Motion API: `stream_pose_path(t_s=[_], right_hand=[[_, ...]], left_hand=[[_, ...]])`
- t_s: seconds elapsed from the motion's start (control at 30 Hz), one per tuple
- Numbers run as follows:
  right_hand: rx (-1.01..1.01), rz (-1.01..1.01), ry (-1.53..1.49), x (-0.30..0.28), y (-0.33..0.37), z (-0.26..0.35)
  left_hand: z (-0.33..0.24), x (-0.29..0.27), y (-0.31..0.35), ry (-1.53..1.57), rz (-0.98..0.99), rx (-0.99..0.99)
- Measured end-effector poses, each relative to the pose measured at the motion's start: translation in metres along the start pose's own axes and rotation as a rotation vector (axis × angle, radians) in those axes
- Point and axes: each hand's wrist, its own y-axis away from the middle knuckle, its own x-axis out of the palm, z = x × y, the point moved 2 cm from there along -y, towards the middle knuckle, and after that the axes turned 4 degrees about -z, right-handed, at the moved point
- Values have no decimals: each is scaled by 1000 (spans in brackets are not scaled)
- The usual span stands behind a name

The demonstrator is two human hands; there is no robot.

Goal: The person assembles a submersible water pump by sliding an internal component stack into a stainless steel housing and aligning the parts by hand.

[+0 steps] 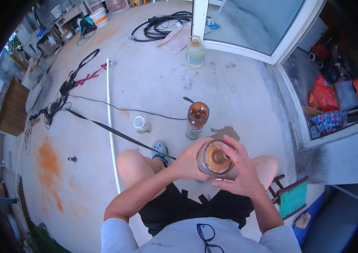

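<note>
Above my knees I hold a round glass jar (217,158), its top toward me, with an orange-brown inside and a darker round centre. My left hand (188,162) is wrapped round its left side. My right hand (243,170) grips the right side, fingers over the upper rim and thumb at the lower edge. Just beyond stands a tall clear cylinder (195,131) with a rust-brown top and a label low on its side. Left of that, a small clear glass jar (141,125) rests on the floor. What lies under the held jar is hidden.
A white pipe (110,109) and a black strap (103,125) cross the concrete floor at left. A wet patch (228,133) lies beyond my hands. Farther off stand a large plastic jug (195,55) and a coiled black hose (162,26). A green-seated folding stool (292,198) is at right.
</note>
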Motion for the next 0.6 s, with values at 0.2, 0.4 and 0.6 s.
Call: stream_pose_path(t_s=[0.2, 0.4, 0.6], right_hand=[[208, 227, 134, -2, -6, -1], [58, 142, 117, 12, -26, -4], [-61, 18, 137, 20, -79, 9]], left_hand=[[22, 20, 5, 121, 122, -31], [14, -3, 0, 189, 74, 4], [-11, -67, -3, -63, -320, 245]])
